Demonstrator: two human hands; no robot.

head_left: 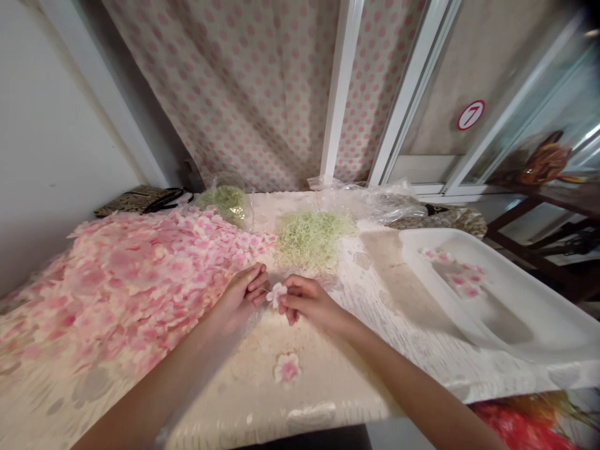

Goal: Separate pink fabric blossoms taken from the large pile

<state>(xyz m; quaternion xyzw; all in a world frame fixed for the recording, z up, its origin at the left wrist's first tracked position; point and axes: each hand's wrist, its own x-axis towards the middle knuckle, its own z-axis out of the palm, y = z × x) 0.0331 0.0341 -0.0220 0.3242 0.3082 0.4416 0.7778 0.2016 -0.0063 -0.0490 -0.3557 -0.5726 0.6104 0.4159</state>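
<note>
My left hand [241, 297] and my right hand [304, 303] meet over the table, with a small pale pink petal flower [276, 295] between them. The fingers of my right hand pinch the flower's edge. My left fingertips hold a thin stem-like strand at its side, though its exact grip is hard to see. Another pink petal flower [287, 369] lies on the patterned tablecloth [328, 381] near my forearms. A large heap of loose pink petals [126, 281] spreads left of my left hand. A mound of shredded pale green fibre [312, 240] lies ahead of my hands.
A clear plastic bag of green fibre [227, 200] and crumpled plastic [370, 203] stand at the table's back. A white plastic tray [492, 294] holding some pink petals sits at right. A polka-dot curtain [262, 94] hangs behind, and a wall [60, 144] runs along the left.
</note>
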